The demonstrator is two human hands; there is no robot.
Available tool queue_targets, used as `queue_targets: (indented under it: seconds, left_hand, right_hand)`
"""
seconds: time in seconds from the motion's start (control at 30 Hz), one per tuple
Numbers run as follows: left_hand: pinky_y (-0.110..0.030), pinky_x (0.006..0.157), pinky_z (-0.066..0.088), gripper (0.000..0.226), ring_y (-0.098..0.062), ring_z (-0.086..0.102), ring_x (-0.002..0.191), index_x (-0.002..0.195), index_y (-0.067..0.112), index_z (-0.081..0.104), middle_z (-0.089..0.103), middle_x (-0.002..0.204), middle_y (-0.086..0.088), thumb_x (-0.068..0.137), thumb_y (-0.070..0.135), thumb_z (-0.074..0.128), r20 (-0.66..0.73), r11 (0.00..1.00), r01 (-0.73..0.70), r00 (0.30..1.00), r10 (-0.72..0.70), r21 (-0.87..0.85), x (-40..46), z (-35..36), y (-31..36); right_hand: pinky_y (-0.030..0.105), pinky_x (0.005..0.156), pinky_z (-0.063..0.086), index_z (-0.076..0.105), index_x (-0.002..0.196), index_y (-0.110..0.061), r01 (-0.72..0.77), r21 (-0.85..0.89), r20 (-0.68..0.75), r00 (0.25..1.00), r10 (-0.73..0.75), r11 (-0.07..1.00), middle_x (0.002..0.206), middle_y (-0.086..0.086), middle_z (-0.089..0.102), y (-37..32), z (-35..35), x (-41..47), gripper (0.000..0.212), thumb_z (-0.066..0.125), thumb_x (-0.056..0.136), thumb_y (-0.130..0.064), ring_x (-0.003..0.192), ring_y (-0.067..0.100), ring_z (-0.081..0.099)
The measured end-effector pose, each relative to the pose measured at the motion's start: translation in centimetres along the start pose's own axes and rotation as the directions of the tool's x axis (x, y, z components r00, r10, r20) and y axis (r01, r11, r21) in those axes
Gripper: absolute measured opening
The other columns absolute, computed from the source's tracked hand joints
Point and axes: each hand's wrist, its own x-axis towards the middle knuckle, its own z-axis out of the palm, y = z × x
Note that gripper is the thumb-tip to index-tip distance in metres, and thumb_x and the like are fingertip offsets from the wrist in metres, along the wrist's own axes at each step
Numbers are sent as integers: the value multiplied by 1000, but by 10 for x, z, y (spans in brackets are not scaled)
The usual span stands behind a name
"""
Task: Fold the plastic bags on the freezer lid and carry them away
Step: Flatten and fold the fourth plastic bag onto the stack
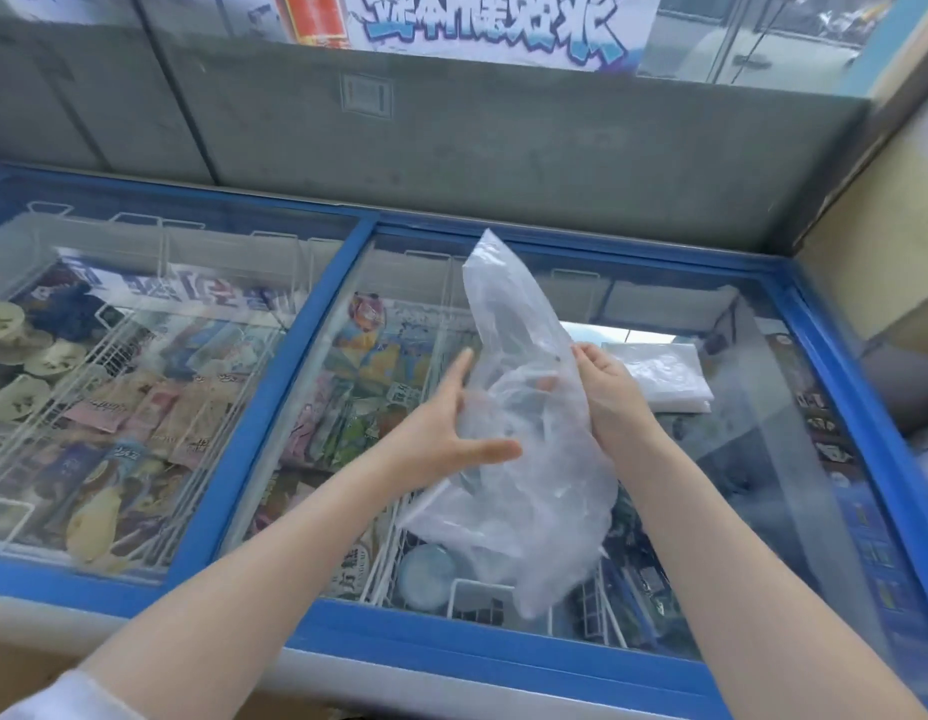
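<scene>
A clear, crumpled plastic bag (524,407) is held up in the air above the right glass lid of the freezer (763,459). My left hand (451,433) presses its left side with straight fingers and the thumb under the bag. My right hand (607,392) holds the bag's right edge, fingers wrapped behind the plastic. The bag's top corner sticks up and its lower part hangs down toward the freezer's front edge. A flat stack of folded white plastic bags (664,376) lies on the lid just right of my right hand.
The blue-framed chest freezer (274,423) has two sliding glass lids over wire baskets of ice creams. A grey wall runs behind it, with a poster above. A yellowish wall (877,262) closes in the right side.
</scene>
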Motion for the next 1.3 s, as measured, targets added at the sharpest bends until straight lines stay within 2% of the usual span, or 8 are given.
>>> queue_targets:
  seconds: [0.2, 0.33, 0.57, 0.8, 1.0, 1.13, 1.2, 1.3]
  left_hand:
    - [-23, 65, 54, 31, -12, 68, 73, 108, 2, 64, 71, 89, -6, 82, 17, 70, -58, 925, 16, 997, -41, -379, -1, 27, 4]
    - [-18, 48, 37, 15, -5, 47, 46, 74, 9, 64, 56, 55, 10, 87, 16, 64, -258, 990, -35, 966, -1, -137, -1, 15, 2]
    - [-34, 63, 56, 20, -26, 66, 75, 100, 6, 63, 69, 88, -11, 96, 19, 49, -268, 652, 79, 870, -415, -755, 20, 1, -17]
    - [-43, 71, 56, 32, -33, 63, 93, 120, -3, 54, 63, 110, -21, 98, 13, 35, -148, 306, -17, 900, -409, -952, 22, -5, -21]
    - [-38, 88, 52, 72, -27, 58, 114, 137, 12, 41, 58, 129, -13, 80, 53, 55, -129, 655, -97, 992, -2, -750, 11, -13, -25]
    - [-48, 108, 31, 112, -27, 33, 135, 149, 18, 6, 22, 153, -10, 67, 44, 79, -367, 864, 126, 868, -334, -488, 6, -14, -25]
    - [-47, 116, 9, 106, -18, 1, 143, 147, 20, -12, -6, 157, -3, 79, 46, 66, -645, 994, -34, 763, -41, -104, 1, -13, -29]
    - [-35, 113, 14, 105, -8, 12, 141, 149, 23, 7, 11, 156, 3, 71, 54, 70, -290, 928, -286, 891, 349, 240, 0, -6, -18]
  right_hand:
    - [25, 50, 38, 54, 79, -13, 176, -279, -310, 914, -262, 944, 64, 4, 52, 2, -15, 0, 17, 48, 95, -18, 54, 15, 44]
    - [26, 61, 40, 59, 74, -11, 133, -358, -410, 867, -284, 924, 63, -2, 53, 5, -41, 8, 22, 53, 93, -20, 58, 10, 45]
    - [49, 101, 43, 37, 142, -19, -160, 208, 501, 865, 35, 965, 140, 9, 49, 43, -60, -13, 94, 37, 70, -81, 127, 30, 48]
    - [44, 102, 43, 35, 141, -19, -44, 138, 538, 842, -37, 989, 137, 10, 51, 47, -29, -15, 83, 79, 71, -26, 125, 29, 50]
    - [38, 76, 54, 56, 115, -39, 245, -367, 327, 937, -122, 897, 104, -17, 69, 26, -2, -6, 31, 59, 91, -20, 95, 19, 67]
    - [35, 67, 52, 56, 117, -42, 251, -595, 276, 956, -99, 763, 96, -14, 67, 24, -6, -5, 31, 47, 95, -21, 84, 22, 63]
    - [25, 53, 41, 59, 106, -27, 194, -671, 200, 977, -78, 715, 85, -4, 63, 25, -10, -4, 22, 39, 98, -22, 71, 17, 56]
    - [21, 44, 28, 49, 71, -20, 149, -736, 245, 968, 55, 661, 61, -4, 50, 26, -10, -5, 31, 37, 99, -25, 49, 9, 41]
